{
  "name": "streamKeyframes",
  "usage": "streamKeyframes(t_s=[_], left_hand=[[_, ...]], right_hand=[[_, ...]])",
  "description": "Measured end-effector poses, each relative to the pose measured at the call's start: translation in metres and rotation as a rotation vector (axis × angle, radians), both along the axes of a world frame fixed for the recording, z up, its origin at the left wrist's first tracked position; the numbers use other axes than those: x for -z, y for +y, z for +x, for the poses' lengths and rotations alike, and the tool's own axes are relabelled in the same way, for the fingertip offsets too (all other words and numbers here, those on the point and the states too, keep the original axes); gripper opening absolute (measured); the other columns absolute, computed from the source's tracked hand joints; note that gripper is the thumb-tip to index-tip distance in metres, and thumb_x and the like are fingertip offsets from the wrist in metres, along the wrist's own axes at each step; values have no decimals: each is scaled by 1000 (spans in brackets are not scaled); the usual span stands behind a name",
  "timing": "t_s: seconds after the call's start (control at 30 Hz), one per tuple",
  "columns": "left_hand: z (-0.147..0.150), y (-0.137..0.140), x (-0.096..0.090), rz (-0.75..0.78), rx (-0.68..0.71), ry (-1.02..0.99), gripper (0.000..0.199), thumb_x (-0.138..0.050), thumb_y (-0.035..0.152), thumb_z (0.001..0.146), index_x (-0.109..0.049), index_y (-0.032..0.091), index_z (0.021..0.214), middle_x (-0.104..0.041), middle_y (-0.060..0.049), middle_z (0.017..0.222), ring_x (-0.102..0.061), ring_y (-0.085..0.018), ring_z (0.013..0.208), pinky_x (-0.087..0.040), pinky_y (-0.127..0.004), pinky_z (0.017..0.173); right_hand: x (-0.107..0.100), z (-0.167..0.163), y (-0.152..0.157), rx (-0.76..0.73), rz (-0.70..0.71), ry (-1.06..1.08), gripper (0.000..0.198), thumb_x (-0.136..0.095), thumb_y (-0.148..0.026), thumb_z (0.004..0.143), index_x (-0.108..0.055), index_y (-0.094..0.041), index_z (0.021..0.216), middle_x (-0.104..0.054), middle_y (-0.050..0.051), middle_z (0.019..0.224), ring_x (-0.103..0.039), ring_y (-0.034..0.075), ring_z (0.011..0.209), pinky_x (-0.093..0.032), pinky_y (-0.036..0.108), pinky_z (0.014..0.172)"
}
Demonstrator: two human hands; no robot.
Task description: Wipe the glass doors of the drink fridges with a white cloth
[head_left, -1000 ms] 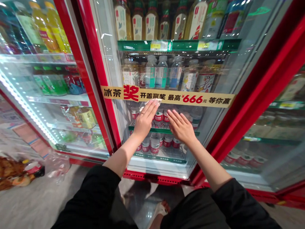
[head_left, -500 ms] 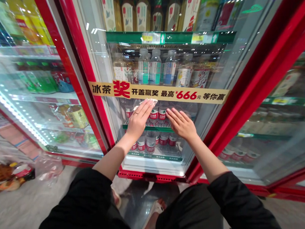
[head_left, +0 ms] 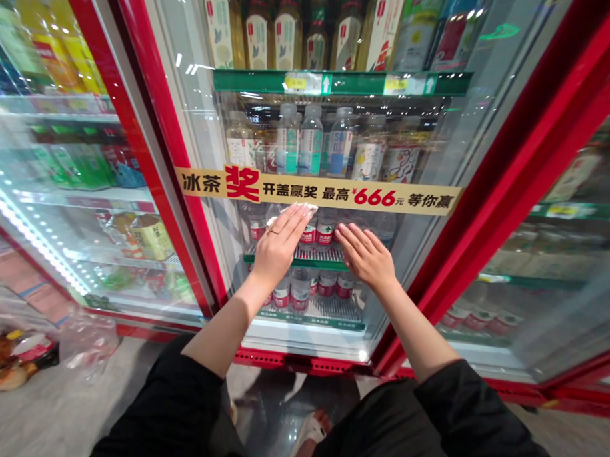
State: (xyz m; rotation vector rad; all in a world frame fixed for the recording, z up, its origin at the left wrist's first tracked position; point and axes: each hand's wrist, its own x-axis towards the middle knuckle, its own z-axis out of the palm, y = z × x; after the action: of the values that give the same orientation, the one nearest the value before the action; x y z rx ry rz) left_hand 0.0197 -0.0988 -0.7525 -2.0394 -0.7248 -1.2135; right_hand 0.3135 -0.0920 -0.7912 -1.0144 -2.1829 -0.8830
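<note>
My left hand (head_left: 278,246) lies almost flat against the glass door (head_left: 194,119) of a red-framed drinks fridge, just below a yellow banner (head_left: 316,190). Under its fingers it presses a crumpled white cloth (head_left: 312,207), mostly hidden, with only edges showing. A ring is on one finger. To the right, my right hand (head_left: 369,256) rests on the same glass with fingers stretched out and nothing in it. Behind the glass, between the hands, stand water bottles with red labels (head_left: 325,233).
Green-edged shelves (head_left: 260,83) inside hold several bottles. Red door frames (head_left: 522,147) flank the glass. Another lit fridge (head_left: 134,194) stands at the left. On the floor at lower left lie a clear plastic bag (head_left: 91,342) and a dark bottle (head_left: 34,348).
The view has shifted slightly, so the shelves and banner sit a little lower. Both hands keep nearly the same place on the glass; less of the white cloth shows above the left fingertips.
</note>
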Motion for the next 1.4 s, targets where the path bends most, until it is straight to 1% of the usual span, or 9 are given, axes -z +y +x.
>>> streamKeyframes(t_s=[0.2, 0.33, 0.5, 0.63, 0.8, 0.97, 1.1, 1.23, 1.4], left_hand=[[37, 1, 4, 44, 6, 71, 83, -39, -5, 108, -15, 21, 184, -56, -8, 173, -42, -21, 168, -45, -39, 139], [7, 0, 13, 104, 39, 181, 75, -47, 0, 111, -28, 19, 181, -65, -7, 165, -53, -21, 162, -47, -36, 137], [-16, -7, 9, 23, -17, 63, 88, -39, -9, 105, -17, 24, 184, -56, -9, 173, -41, -21, 169, -44, -41, 139], [15, -5, -6, 2, -27, -15, 90, -36, -9, 105, -9, 24, 184, -48, -7, 178, -31, -19, 173, -39, -39, 142], [42, 2, -8, 33, 9, 132, 86, -43, -1, 111, -1, 21, 183, -47, -8, 177, -36, -19, 170, -42, -40, 141], [5, -5, 12, 61, 45, 244, 82, -50, 1, 112, -13, 20, 183, -61, -9, 167, -51, -21, 163, -49, -38, 135], [-13, -12, 20, 5, -7, 160, 84, -44, -6, 108, -21, 25, 183, -59, -9, 169, -49, -22, 164, -47, -40, 137], [21, -9, 3, 2, -4, 32, 89, -39, -10, 104, -16, 23, 183, -51, -10, 175, -38, -22, 170, -44, -41, 139], [65, -2, -10, 37, 38, 90, 84, -40, -6, 107, -16, 19, 183, -55, -10, 173, -42, -22, 168, -45, -40, 139]], right_hand=[[10, 1, 4, 60, 104, 65, 63, -41, -33, 116, -38, -32, 179, -57, 2, 171, -58, 27, 159, -44, 45, 136], [14, 2, 4, 81, 122, 63, 67, -44, -31, 114, -32, -35, 180, -56, 0, 171, -58, 27, 159, -42, 45, 138], [17, -1, 3, 92, 168, 74, 63, -45, -31, 114, -40, -31, 178, -56, 1, 171, -58, 26, 159, -45, 43, 135], [21, -5, 3, 130, 212, 85, 60, -43, -33, 115, -46, -29, 175, -59, 3, 169, -59, 26, 158, -45, 43, 135], [23, -8, 3, 142, 286, 73, 62, -42, -34, 116, -42, -26, 177, -61, 5, 168, -60, 25, 157, -39, 40, 137], [13, -5, -6, 132, 168, 38, 68, -49, -29, 115, -32, -26, 181, -57, 4, 173, -55, 24, 161, -34, 41, 140], [2, 2, -18, 135, 83, -30, 63, -50, -35, 117, -39, -27, 179, -52, 1, 176, -51, 24, 164, -39, 39, 137], [2, 12, -24, 144, 57, -21, 58, -49, -33, 117, -46, -30, 175, -56, 0, 173, -56, 24, 160, -45, 38, 133], [10, 21, -22, 189, 148, 46, 60, -49, -32, 116, -45, -26, 175, -59, 5, 171, -59, 26, 158, -45, 40, 133]])
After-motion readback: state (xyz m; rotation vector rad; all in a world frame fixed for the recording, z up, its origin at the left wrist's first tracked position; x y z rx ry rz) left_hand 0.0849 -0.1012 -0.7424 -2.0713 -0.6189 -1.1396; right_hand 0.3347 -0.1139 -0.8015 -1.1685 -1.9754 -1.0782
